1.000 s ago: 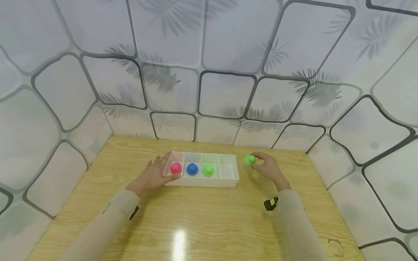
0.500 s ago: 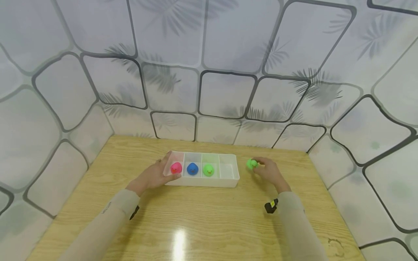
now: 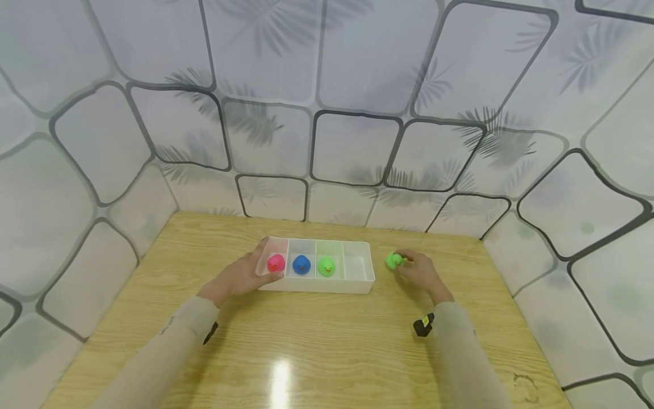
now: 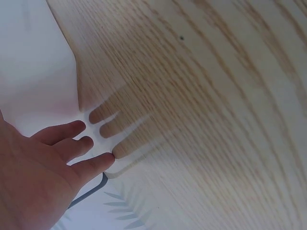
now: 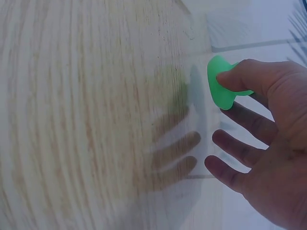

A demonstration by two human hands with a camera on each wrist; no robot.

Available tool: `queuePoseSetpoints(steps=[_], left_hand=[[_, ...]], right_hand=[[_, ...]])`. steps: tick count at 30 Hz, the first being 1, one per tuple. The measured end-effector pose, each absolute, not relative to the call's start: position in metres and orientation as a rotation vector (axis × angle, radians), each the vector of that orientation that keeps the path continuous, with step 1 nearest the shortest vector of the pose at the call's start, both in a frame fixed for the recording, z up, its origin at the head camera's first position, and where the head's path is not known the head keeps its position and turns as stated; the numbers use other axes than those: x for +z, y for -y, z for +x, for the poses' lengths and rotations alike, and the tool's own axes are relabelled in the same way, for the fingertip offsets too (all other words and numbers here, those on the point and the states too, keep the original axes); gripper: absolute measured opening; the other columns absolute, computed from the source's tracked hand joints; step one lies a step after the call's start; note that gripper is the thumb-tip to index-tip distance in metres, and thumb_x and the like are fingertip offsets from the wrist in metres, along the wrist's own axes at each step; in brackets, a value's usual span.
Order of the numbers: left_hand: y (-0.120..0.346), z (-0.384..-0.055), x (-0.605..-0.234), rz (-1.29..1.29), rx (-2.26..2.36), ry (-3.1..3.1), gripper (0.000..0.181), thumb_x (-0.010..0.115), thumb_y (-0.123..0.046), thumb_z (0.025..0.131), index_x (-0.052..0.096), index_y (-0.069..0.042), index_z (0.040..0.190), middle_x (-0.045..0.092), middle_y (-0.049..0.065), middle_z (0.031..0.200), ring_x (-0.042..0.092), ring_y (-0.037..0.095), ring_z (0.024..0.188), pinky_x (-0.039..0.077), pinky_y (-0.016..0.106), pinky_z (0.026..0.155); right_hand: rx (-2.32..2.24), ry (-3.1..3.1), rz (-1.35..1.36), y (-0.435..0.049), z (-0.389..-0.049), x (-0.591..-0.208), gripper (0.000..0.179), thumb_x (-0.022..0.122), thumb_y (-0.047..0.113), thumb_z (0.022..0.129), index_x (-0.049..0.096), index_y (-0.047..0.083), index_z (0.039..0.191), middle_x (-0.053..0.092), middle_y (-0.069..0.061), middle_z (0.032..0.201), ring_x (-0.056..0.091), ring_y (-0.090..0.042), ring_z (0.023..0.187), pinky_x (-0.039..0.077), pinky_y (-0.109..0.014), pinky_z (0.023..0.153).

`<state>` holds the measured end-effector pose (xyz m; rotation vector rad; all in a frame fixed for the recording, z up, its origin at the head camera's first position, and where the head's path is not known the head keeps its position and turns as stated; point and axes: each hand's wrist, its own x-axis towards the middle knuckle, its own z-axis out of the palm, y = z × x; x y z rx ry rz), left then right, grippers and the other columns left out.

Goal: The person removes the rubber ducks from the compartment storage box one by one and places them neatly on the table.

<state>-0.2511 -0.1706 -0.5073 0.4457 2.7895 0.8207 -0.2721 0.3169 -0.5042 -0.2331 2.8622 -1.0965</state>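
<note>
Green duck [image 3: 392, 261] was up off the surface [image 3: 332, 329], just right of the tray [image 3: 327, 285], right hand [image 3: 423, 274] thumb and fingers clamped on it! Left hand [image 3: 236, 279], fingers apart, touched the tray's left end.

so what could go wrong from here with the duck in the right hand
The duck might slip: the right hand pinches it, with two fingers standing clear. Held right of the tray, it might bump that if moved left. The left hand, at the tray's left end, could nudge that aside.
</note>
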Motion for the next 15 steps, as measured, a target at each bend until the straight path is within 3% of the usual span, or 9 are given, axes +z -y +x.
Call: queuePoseSetpoints(steps=[7,15], left_hand=[[0.1706,-0.2511,-0.5066,0.455,0.832,-2.777,0.115,0.055,-0.077,0.095,-0.002,-0.013,0.171,0.046,0.031,0.159,0.059,0.048,0.134,0.046,0.067,0.11],[0.1708,-0.2516,-0.5056,0.464,0.812,-2.779,0.113,0.055,-0.075,0.096,-0.003,-0.012,0.17,0.057,0.027,0.15,0.067,0.036,0.117,0.051,0.063,0.104]], right_hand=[[-1.061,-2.871,-0.223,-0.3166,-0.2724,-0.5081,0.049,0.065,0.014,0.098,0.059,-0.002,0.144,0.059,-0.032,0.145,0.053,-0.056,0.134,0.046,-0.068,0.108],[-1.071,-2.87,-0.167,-0.3172,-0.2749,-0.5129,0.046,0.066,0.014,0.098,0.062,0.0,0.142,0.059,-0.03,0.147,0.05,-0.054,0.14,0.04,-0.068,0.115]])
